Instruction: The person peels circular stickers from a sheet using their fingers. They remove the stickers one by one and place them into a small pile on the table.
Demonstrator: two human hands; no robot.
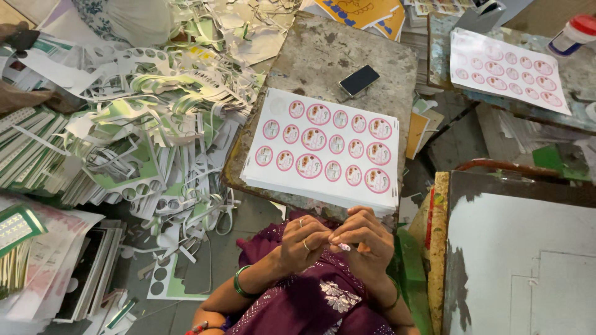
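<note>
My left hand, with rings and a green bangle, and my right hand meet fingertip to fingertip over my purple-clad lap. Together they pinch a small pink round sticker. Just beyond them lies a stack of white sheets printed with rows of pink round stickers, resting on a worn grey slab. One circle at the sheet's far left corner is blank.
A dark phone lies on the slab behind the stack. A second sticker sheet and a red-capped bottle sit at the far right. Heaps of cut paper scraps fill the left. A white board stands at the right.
</note>
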